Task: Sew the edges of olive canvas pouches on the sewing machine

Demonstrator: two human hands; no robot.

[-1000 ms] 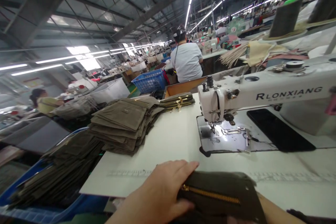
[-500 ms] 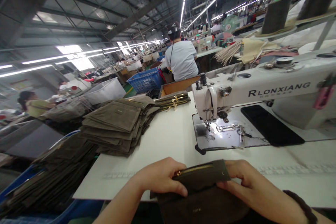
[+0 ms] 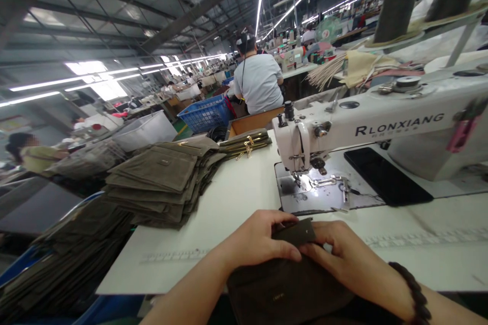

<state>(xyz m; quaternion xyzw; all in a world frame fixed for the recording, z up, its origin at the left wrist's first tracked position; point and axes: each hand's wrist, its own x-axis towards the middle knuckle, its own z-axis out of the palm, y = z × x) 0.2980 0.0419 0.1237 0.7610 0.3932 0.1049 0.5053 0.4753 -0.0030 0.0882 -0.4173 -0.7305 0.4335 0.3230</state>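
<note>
Left hand point(image 3: 263, 241) is clamped on the upper edge of a dark olive fabric piece point(image 3: 285, 292), with the thumb on the near side and the other fingers mostly behind it. Right hand point(image 3: 343, 254) grips the same edge just beside, near its corner, and a dark beaded bracelet point(image 3: 409, 287) is around that wrist. The fabric piece is at the near edge of the white surface point(image 3: 232, 198), in front of the sewing machine point(image 3: 362, 124), and it bears a small gold mark, too small for reading. Printed ruler marks point(image 3: 430, 239) run along the surface on both sides of the hands. Behind the right hand, a black smartphone point(image 3: 388, 175) lies by the machine, whose arm reads "RLONXIANG". To the left stands an uneven stack of olive fabric pieces point(image 3: 158, 170), and near its far end lies a smaller pile with gold zippers point(image 3: 247, 144). Farther away, a person in a light shirt point(image 3: 261, 84) sits beside a blue basket point(image 3: 208, 114).
</note>
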